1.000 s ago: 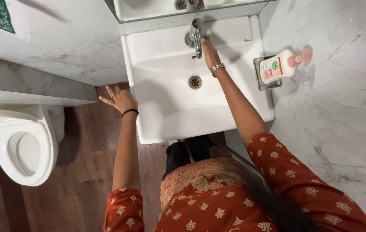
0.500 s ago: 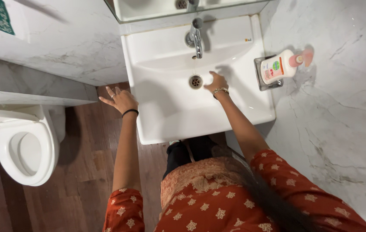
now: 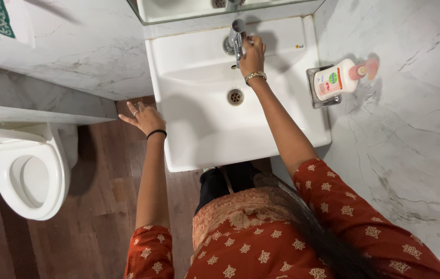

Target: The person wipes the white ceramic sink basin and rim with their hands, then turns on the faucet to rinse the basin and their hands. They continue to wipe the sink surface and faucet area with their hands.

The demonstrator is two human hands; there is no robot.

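Note:
My right hand (image 3: 252,53), with a gold bracelet on the wrist, reaches over the white basin (image 3: 199,129) and its fingers close on the chrome tap (image 3: 236,39) at the back of the sink. No water is visible. My left hand (image 3: 145,120) hovers to the left of the basin over the wooden floor, fingers spread, holding nothing; it wears a ring and a black wristband. The round drain (image 3: 235,96) sits in the bowl just below the tap.
A white pump bottle of hand soap with a pink top (image 3: 340,78) rests in a clear holder on the marble wall at right. A white toilet (image 3: 29,178) stands at left. A mirror edge (image 3: 189,15) runs above the sink.
My right hand went from the tap down to the bowl beside the drain, then back up onto the tap. My left hand has stayed in place.

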